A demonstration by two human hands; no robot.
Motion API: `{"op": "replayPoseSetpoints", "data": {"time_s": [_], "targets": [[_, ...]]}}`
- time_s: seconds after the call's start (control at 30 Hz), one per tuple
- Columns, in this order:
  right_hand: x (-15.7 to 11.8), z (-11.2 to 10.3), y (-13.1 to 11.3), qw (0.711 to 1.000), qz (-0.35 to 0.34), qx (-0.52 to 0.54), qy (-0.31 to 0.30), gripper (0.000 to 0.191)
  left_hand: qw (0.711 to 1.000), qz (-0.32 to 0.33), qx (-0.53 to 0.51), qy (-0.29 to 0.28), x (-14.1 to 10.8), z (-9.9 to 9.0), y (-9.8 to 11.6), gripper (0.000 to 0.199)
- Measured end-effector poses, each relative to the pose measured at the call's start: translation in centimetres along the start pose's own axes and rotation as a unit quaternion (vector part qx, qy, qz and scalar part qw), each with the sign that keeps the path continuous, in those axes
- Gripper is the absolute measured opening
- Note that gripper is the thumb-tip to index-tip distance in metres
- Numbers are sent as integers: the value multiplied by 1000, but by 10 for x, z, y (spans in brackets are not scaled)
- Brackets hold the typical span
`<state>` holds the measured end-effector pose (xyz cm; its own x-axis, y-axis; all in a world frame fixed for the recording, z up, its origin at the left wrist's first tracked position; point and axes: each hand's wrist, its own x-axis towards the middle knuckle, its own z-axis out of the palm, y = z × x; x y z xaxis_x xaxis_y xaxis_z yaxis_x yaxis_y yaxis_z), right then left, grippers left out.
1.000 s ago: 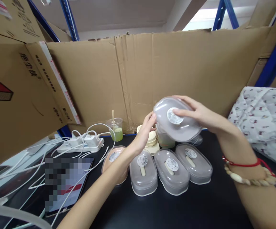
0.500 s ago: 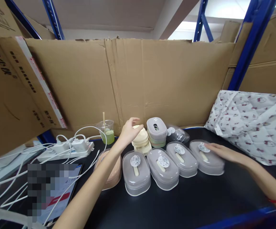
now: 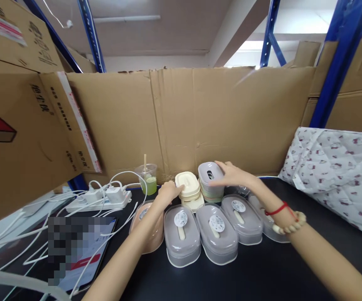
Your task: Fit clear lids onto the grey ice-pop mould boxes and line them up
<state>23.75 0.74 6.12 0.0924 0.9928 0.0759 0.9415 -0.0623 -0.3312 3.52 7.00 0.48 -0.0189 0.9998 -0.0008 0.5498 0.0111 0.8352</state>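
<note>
My left hand (image 3: 168, 192) is at the left side of a stack of cream lidded boxes (image 3: 187, 184), one digit reaching to the upper box; its other fingers are partly hidden. My right hand (image 3: 232, 174), thumb and fingers spread, is at the right of a stack of oval boxes with a grey-lilac top (image 3: 210, 172) and greenish ones below. Whether it touches them I cannot tell. In front stand a pink box (image 3: 151, 238) and several grey lidded boxes (image 3: 183, 240) with round stickers and pale handle-like pieces under clear covers. My right forearm partly covers the rightmost one (image 3: 273, 228).
A cup of green drink (image 3: 150, 185) with a straw stands at the back left. Left of it lie a power strip (image 3: 101, 202) with white cables and a tablet (image 3: 87, 255). Cardboard (image 3: 121, 125) walls the back; a quilted bag (image 3: 340, 175) sits at right.
My right hand has left the rightmost grey box and moved left to the grey-topped stack. My left hand has lowered from above the cream boxes to their left side. The view has tilted up slightly.
</note>
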Motion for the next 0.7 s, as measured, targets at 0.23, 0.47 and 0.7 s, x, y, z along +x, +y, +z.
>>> {"op": "replayPoseSetpoints", "data": {"time_s": [0.23,0.47,0.7], "targets": [[23,30,-23,995,80,-50,-33,110,997,-10,-75,11,4,-4,3,25],[23,16,-17,997,65,-34,25,75,964,23,-263,-29,-4,-23,28,12],[14,13,-29,960,-90,159,211,81,889,24,-454,-60,-25,-9,47,12]]}}
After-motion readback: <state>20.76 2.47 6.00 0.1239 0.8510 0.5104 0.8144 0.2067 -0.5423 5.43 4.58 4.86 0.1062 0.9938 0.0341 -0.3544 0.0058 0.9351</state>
